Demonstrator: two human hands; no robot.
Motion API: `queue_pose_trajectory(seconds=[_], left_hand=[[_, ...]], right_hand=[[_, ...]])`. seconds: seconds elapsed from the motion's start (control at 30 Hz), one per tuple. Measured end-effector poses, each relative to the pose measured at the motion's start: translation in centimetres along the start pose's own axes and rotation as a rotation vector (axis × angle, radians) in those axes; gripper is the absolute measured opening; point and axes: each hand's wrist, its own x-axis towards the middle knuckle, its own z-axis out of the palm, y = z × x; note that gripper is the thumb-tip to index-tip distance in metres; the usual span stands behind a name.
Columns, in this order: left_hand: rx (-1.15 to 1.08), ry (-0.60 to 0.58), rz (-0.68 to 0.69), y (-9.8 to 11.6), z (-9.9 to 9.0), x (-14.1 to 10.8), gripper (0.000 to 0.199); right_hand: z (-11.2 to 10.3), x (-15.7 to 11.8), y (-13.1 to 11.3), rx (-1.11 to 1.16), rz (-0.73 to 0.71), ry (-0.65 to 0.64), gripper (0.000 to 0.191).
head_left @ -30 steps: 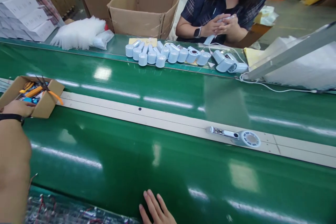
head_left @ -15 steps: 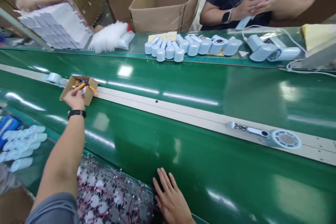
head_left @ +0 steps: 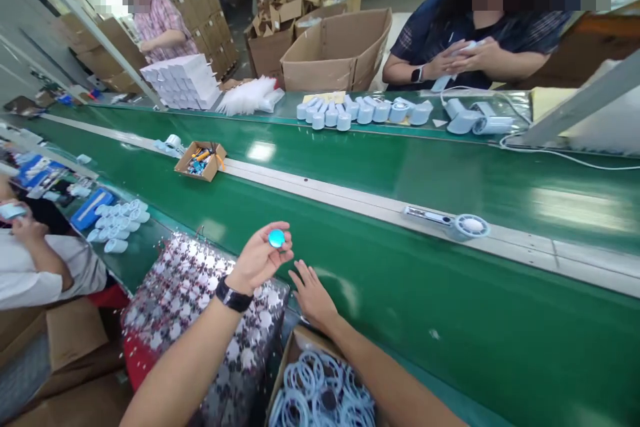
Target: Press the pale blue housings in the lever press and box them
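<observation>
My left hand (head_left: pixel 260 257), with a black watch on its wrist, holds a small round blue disc (head_left: pixel 276 238) between the fingertips above the near edge of the green conveyor belt (head_left: pixel 350 260). Just right of it, my right hand (head_left: pixel 311 291) lies flat and open on the belt edge. Under my arms are a bag of small wired parts (head_left: pixel 185 293) and a cardboard box of pale blue rings (head_left: pixel 320 390). A small cardboard box with orange pliers (head_left: pixel 200 160) sits farther left on the belt. A pale blue hand-held fan (head_left: pixel 450 222) lies on the belt's white strip at right.
Several blue fan bodies (head_left: pixel 350 110) line the far side, where a person in a dark shirt (head_left: pixel 470 47) handles one. Another person (head_left: pixel 160 27) stands by stacked white boxes (head_left: pixel 180 80). A third person's arm (head_left: pixel 35 260) is at left. Big cardboard boxes (head_left: pixel 335 47) stand behind.
My left hand has pulled back from the small tool box to the near belt edge and now holds a blue disc. The view has lifted and widened.
</observation>
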Motion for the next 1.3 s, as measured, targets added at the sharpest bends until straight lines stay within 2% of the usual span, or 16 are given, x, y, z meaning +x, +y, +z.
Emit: queue_pose_trajectory(seconds=[0.1, 0.17, 0.23, 0.3, 0.4, 0.47, 0.53, 0.7, 0.8, 0.9, 0.97, 1.13, 1.2, 1.3], left_hand=[[-0.115, 0.064, -0.063, -4.8, 1.7, -6.5, 0.036], [-0.199, 0.138, -0.105, -8.4, 2.7, -10.5, 0.038], [-0.281, 0.21, -0.147, -12.5, 4.2, -14.1, 0.042], [-0.363, 0.259, -0.184, -16.7, 6.1, -17.1, 0.042], [-0.471, 0.309, -0.238, -22.9, 8.7, -20.2, 0.037], [-0.493, 0.316, -0.264, -26.5, 9.8, -21.3, 0.035], [-0.472, 0.29, -0.277, -29.5, 10.1, -21.9, 0.035], [-0.287, 0.162, -0.244, -35.3, 9.3, -22.7, 0.028], [-0.096, 0.165, -0.1, -38.4, 8.1, -24.0, 0.033], [0.128, 0.162, 0.066, -41.3, 6.8, -26.2, 0.037], [0.185, 0.127, 0.108, -43.0, 6.1, -28.2, 0.033], [0.017, -0.033, 0.049, -45.9, 5.4, -35.4, 0.041], [0.136, -0.021, 0.154, -46.4, 5.3, -38.7, 0.037], [0.466, 0.065, 0.444, -46.8, 4.9, -43.2, 0.019]], right_hand=[[-4.1, -0.4, -1.1, 0.093, 0.086, 0.057, 0.046], [-8.1, -2.9, -3.1, 0.161, 0.113, 0.069, 0.05], [-12.3, -7.2, -5.8, 0.303, 0.096, 0.043, 0.047], [-16.0, -12.7, -8.5, 0.43, 0.06, -0.007, 0.044], [-18.9, -20.8, -10.2, 0.414, 0.042, -0.004, 0.037], [-18.9, -25.0, -9.7, 0.369, 0.048, 0.071, 0.031], [-18.3, -28.0, -8.5, 0.359, 0.051, 0.132, 0.03], [-16.6, -33.4, -6.0, 0.348, 0.132, 0.274, 0.022], [-15.9, -36.8, -5.4, 0.232, 0.172, 0.342, 0.02], [-14.7, -40.3, -5.4, 0.151, 0.094, 0.388, 0.024], [-13.7, -42.7, -6.1, 0.212, 0.062, 0.411, 0.023], [-11.5, -48.8, -9.9, 0.563, 0.043, 0.416, 0.023], [-11.0, -51.2, -11.8, 0.611, 0.038, 0.419, 0.025], [-10.8, -54.3, -14.3, 0.506, 0.036, 0.449, 0.025]])
